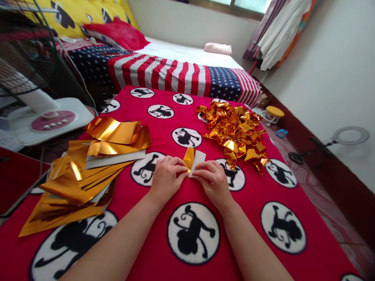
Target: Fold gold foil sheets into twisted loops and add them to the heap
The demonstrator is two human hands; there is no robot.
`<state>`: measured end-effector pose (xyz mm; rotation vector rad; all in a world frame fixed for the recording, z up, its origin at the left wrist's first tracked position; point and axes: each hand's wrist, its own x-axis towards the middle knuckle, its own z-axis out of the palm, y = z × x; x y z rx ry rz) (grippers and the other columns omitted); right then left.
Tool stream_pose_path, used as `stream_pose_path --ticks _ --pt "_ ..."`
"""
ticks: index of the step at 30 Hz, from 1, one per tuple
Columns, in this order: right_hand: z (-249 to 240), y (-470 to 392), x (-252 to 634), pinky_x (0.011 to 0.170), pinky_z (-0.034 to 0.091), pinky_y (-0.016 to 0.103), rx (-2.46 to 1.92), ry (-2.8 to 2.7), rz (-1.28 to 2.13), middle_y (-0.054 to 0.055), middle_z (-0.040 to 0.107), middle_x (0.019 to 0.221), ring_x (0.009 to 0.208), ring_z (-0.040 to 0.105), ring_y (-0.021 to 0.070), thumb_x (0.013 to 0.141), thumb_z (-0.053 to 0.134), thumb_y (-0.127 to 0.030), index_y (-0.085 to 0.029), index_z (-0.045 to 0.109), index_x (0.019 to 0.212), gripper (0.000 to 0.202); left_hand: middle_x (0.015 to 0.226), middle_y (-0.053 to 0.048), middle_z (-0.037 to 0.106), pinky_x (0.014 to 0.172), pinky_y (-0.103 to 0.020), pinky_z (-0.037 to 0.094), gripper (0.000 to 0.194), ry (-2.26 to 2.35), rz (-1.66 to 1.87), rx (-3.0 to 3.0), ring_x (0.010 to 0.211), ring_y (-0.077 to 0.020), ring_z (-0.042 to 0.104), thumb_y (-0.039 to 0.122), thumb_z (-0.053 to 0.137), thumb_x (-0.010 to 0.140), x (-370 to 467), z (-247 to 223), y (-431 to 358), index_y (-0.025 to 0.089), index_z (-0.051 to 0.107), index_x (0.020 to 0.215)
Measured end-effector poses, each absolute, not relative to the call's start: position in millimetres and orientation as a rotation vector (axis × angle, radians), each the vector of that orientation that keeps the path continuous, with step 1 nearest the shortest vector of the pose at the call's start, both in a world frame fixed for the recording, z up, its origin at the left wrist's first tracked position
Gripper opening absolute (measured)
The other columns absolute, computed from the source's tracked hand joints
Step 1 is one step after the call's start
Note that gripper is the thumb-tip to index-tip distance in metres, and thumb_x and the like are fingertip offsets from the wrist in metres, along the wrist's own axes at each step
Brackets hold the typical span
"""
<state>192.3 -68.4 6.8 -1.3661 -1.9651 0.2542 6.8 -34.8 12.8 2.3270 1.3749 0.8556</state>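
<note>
Two bare hands are seen at work over a surface [310, 261] spread with red cloth, which is marked with white discs and black monkey figures. Near the middle, a small folded foil strip [199, 159], gold on one face and pale on the other, is held between the fingertips. Its lower end is pinched by the left hand [167, 175], thumb and fingers closed together. The pale flap is gripped by the right hand [213, 180], its fingers bent and brought in close to the left. The gold part is angled away to the left of the pale flap; the exact fold is partly hidden by the fingers.

To the left, a loose stack of foil sheets [117, 132] is laid in overlapping layers, gold faces mostly up, some pale edges exposed. To the right and farther off, a heap of folded foil pieces [234, 127] is piled, crumpled in outline and strongly reflective.

Beyond the surface, a bed [175, 52] is draped with a stars-and-stripes cover; a red pillow [120, 34] is placed on it. A fan [52, 119] is noted at left, a yellow-topped stool [274, 112] at right.
</note>
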Motion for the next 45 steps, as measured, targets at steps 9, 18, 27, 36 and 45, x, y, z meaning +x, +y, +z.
stream_pose_path --ticks 9,18,27,36,45 --pt "8 -63 191 0.080 0.041 0.034 -1.434 -1.954 0.355 0.001 0.067 0.089 0.086 0.059 0.0181 0.088 0.063 -0.025 -0.027 0.073 0.087 0.011 0.092 0.002 0.071 0.082 -0.036 0.040 0.005 1.383 0.845 2.232 0.089 -0.0182 0.058 0.029 0.072 0.077 7 14 -32 0.028 0.076 0.079" --pt "8 -54 185 0.073 0.041 0.030 -1.579 -1.856 0.368 0.000 0.066 0.077 0.080 0.059 0.0182 0.079 0.071 -0.022 -0.024 0.070 0.078 0.002 0.093 0.001 0.071 0.083 -0.037 0.039 0.006 1.394 0.828 2.233 0.090 -0.0186 0.058 0.028 0.071 0.078 7 14 -33 0.028 0.076 0.079" --pt "2 -52 184 0.072 0.044 0.031 -1.598 -1.740 0.422 0.000 0.068 0.077 0.075 0.061 0.0180 0.077 0.068 -0.020 -0.023 0.067 0.093 0.015 0.094 0.001 0.070 0.083 -0.037 0.039 0.006 1.398 0.818 2.236 0.092 -0.0192 0.058 0.029 0.070 0.078 8 12 -32 0.029 0.076 0.077" --pt "2 -49 181 0.068 0.046 0.029 -1.640 -1.685 0.462 -0.002 0.069 0.074 0.069 0.062 0.0168 0.074 0.070 -0.021 -0.023 0.064 0.091 0.018 0.094 0.001 0.070 0.084 -0.038 0.038 0.009 1.409 0.816 2.245 0.092 -0.0192 0.058 0.030 0.068 0.080 8 14 -34 0.028 0.075 0.076" --pt "4 -46 177 0.063 0.045 0.027 -1.712 -1.659 0.430 -0.003 0.068 0.068 0.064 0.061 0.0156 0.071 0.067 -0.022 -0.023 0.065 0.085 0.014 0.093 0.000 0.070 0.082 -0.039 0.039 0.009 1.492 0.831 2.237 0.090 -0.0201 0.058 0.034 0.070 0.077 14 14 -38 0.027 0.074 0.074"
